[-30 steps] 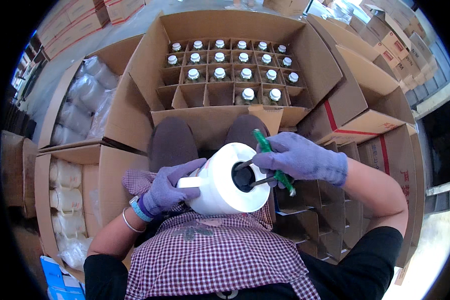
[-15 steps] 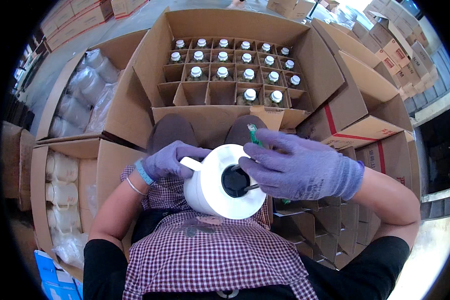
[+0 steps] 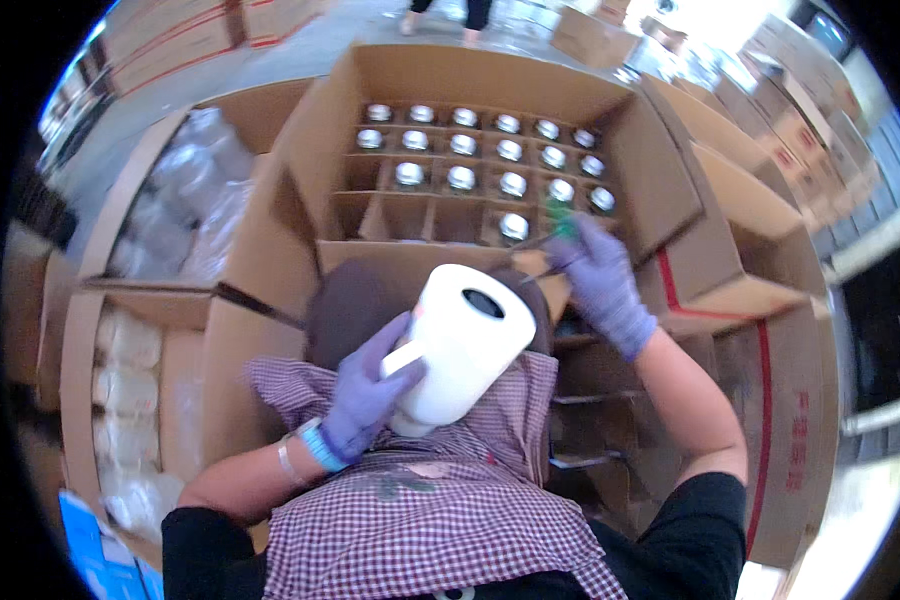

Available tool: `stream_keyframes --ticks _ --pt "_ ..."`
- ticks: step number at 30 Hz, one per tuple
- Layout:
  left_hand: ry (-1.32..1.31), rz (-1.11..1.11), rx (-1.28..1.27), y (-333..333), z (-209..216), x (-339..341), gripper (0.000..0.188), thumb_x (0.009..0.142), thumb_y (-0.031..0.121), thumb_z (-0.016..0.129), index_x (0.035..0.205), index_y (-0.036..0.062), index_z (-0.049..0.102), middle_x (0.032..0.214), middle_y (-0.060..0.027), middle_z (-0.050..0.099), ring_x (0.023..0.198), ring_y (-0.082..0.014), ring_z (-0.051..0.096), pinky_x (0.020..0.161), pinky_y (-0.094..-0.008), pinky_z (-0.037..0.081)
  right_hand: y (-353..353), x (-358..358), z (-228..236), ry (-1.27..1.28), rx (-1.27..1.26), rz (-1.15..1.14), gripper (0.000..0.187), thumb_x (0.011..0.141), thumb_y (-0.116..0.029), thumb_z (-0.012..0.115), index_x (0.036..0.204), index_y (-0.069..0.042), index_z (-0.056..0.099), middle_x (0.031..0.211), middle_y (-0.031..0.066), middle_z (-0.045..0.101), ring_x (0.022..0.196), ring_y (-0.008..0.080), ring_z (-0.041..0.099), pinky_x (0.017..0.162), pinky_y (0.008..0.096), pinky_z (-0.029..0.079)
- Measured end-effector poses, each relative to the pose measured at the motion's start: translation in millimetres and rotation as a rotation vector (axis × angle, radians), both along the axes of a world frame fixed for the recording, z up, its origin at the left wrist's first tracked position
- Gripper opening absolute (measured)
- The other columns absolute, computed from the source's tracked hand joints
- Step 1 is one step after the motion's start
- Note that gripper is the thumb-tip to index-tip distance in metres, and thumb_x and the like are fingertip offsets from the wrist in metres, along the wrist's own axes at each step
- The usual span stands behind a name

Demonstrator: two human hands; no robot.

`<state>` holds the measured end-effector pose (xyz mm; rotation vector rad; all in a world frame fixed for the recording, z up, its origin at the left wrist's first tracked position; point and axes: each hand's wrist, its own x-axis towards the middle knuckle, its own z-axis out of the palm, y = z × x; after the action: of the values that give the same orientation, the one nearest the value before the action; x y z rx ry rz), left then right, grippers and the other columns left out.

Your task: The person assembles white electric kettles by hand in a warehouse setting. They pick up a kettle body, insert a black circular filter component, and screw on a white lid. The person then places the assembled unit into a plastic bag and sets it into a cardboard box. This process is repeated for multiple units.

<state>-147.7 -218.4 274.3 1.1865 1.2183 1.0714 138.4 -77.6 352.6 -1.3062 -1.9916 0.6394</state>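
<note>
My left hand [image 3: 370,395] grips a white jug [image 3: 460,350] by its side handle. The jug is tilted over my lap, its flat round end facing up with a black round centre. My right hand [image 3: 602,285] is away from the jug, over the near right edge of the bottle carton. Its fingers are closed around a screwdriver with a green handle [image 3: 562,222]; the thin dark shaft points down toward the jug and is blurred. Past the hands, glass bottles [image 3: 513,228] with shiny pale caps stand in a divided carton [image 3: 402,218].
At the left, one open carton [image 3: 235,330] holds white jugs [image 3: 127,390]; another carton [image 3: 120,190] holds plastic-wrapped ones. Open cartons [image 3: 740,215] and cardboard dividers [image 3: 595,420] crowd my right side. Stacked boxes and a person's legs [image 3: 475,15] are at the back.
My right hand has moved up and away from the jug with the screwdriver, toward the bottle carton. The jug has tipped, its round end now turned away from me. The view has shifted slightly.
</note>
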Motion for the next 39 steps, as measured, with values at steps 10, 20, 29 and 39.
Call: stream_keyframes --ticks 10,20,29,39 --pt "0.063 -0.195 0.101 6 -24 -82 0.088 0.088 0.034 0.075 0.156 0.0036 0.028 0.142 -0.0193 0.051 0.119 -0.0294 0.058 0.105 -0.0407 0.046 150 197 -209 -0.981 -0.088 -0.304 0.047 0.101 -0.032 0.049 0.130 0.004 0.056 0.122 0.0279 0.064 0.112 0.0440 0.060 0.090 0.0513 0.049" --pt "1.932 1.470 -1.179 -277 -41 -420 0.084 0.074 0.060 0.076 0.134 0.0040 0.056 0.138 -0.0188 0.058 0.129 -0.0353 0.054 0.111 -0.0461 0.041 76 86 -123 -0.602 -0.079 -0.433 0.062 0.094 -0.045 0.063 0.129 0.006 0.060 0.126 0.0278 0.063 0.115 0.0401 0.062 0.098 0.0443 0.050" --pt "0.863 0.716 -0.513 -238 157 -402 0.040 0.093 0.040 0.066 0.092 0.0010 0.072 0.081 -0.0001 0.068 0.072 -0.0149 0.062 0.068 -0.0334 0.050 97 105 -98 -0.207 0.179 -0.108 0.036 0.102 -0.015 0.055 0.134 0.002 0.055 0.128 0.0170 0.061 0.120 0.0308 0.057 0.099 0.0381 0.047" --pt "-0.706 0.327 0.760 60 177 -254 0.054 0.094 0.043 0.059 0.128 0.0010 0.056 0.117 -0.0093 0.064 0.104 -0.0237 0.061 0.094 -0.0361 0.050 -16 -179 40 0.123 0.601 0.516 0.104 0.054 -0.030 0.092 0.144 -0.007 0.047 0.153 0.0219 0.037 0.140 0.0412 0.037 0.116 0.0548 0.029"
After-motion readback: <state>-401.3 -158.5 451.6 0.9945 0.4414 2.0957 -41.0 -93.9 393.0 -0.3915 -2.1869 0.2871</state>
